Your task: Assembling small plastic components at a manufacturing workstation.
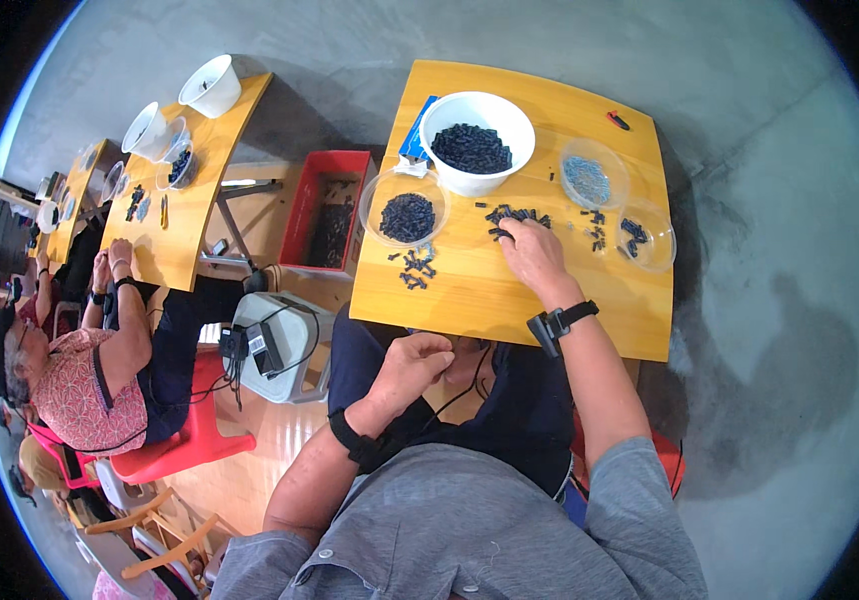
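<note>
My right hand (537, 258) reaches over the table, its fingertips bent down at a small pile of black cylindrical parts (521, 214); whether a part is between them I cannot make out. Over my lap, just off the table's near edge, my left hand (411, 372) is closed with thumb and fingers together; anything inside is hidden. Left of the pile are a clear round tub (365, 208) of black parts and several loose black pieces (416, 268). Behind stands a white bucket (443, 168) with many black parts.
On the table's (509, 300) right side, one clear tub (589, 178) holds small silvery-blue pieces and another (661, 250) a few black ones. Red-handled pliers (618, 121) lie at the back. A red bin (299, 210) and grey stool (284, 345) stand left; a person (99, 385) works beyond.
</note>
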Demonstrator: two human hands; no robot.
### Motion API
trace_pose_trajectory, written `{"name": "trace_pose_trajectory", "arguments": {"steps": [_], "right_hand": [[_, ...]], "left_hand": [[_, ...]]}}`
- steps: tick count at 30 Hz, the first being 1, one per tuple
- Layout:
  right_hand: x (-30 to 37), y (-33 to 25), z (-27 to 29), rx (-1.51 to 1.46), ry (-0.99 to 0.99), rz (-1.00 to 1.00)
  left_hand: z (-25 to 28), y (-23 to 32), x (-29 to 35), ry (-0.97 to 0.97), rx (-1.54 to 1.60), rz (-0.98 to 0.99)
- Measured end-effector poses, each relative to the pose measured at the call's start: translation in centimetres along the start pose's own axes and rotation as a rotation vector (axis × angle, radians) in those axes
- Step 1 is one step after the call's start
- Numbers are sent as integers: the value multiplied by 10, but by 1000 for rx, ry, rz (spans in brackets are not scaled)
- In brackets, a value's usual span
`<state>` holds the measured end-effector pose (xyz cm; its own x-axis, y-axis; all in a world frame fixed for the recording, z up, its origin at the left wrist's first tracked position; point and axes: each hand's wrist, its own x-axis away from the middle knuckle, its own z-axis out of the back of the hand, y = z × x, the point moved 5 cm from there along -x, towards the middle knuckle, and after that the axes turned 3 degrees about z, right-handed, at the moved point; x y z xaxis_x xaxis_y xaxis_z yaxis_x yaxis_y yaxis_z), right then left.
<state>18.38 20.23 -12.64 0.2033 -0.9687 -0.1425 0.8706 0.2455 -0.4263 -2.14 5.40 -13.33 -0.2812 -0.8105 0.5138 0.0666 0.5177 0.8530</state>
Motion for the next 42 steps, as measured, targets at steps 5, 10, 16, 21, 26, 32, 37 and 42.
{"name": "trace_pose_trajectory", "arguments": {"steps": [5, 10, 16, 21, 26, 32, 37, 42], "right_hand": [[-4, -13, 4, 19, 31, 52], [-12, -9, -4, 65, -13, 78], [-12, -12, -11, 93, -17, 81], [-10, -6, -15, 130, -31, -13], [5, -1, 0, -153, 245, 12], [59, -6, 3, -695, -36, -289], [82, -15, -19, -774, -230, -424], [68, 11, -25, -885, -26, -471]], "left_hand": [[3, -6, -3, -29, 10, 27], [2, -3, -5, -12, -3, 18], [4, -4, -3, -14, 12, 29], [3, -5, -4, -35, 14, 32], [0, -1, -8, -4, -1, 23], [-13, -8, -27, -22, 18, 36], [-23, -20, -34, -34, 4, 90], [-21, -17, -31, -36, 11, 117]]}}
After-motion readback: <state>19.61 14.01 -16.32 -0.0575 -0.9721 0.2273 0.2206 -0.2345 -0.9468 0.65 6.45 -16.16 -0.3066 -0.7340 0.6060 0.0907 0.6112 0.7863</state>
